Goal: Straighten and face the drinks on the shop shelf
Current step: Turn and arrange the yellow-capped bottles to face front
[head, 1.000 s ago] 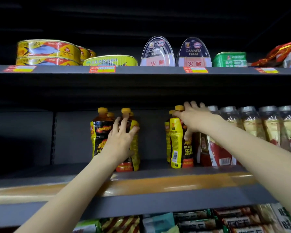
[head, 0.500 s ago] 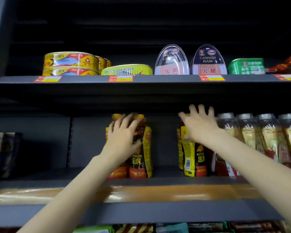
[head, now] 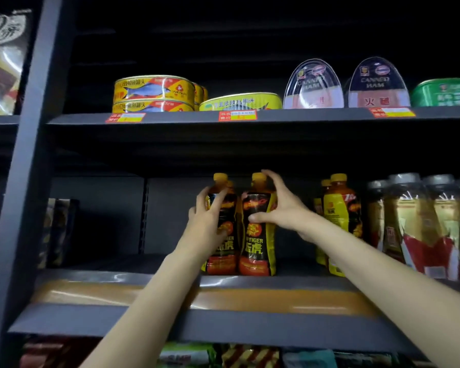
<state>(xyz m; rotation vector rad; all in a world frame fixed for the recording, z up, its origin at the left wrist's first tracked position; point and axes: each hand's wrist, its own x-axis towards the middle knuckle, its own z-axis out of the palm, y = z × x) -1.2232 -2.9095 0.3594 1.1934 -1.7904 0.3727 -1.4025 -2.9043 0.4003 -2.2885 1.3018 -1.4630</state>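
Note:
Two orange-capped black-and-yellow energy drink bottles stand side by side on the middle shelf (head: 170,320). My left hand (head: 206,221) grips the left bottle (head: 223,251) around its upper body. My right hand (head: 279,208) holds the right bottle (head: 255,248), thumb across its front label and fingers curled round its right side near the neck. Both labels face forward. More bottles stand behind them, partly hidden. Another group of the same drink (head: 337,208) stands to the right, untouched.
Grey-capped bottles (head: 414,221) with red and beige labels fill the shelf's right end. Fish cans (head: 154,92), canned ham (head: 377,86) and a green tin (head: 444,92) sit on the shelf above. A grey upright (head: 29,155) stands at the left. Snack packs lie below.
My right hand left the right-hand group of bottles and moved left onto the second bottle beside my left hand. The view shifted left and closer.

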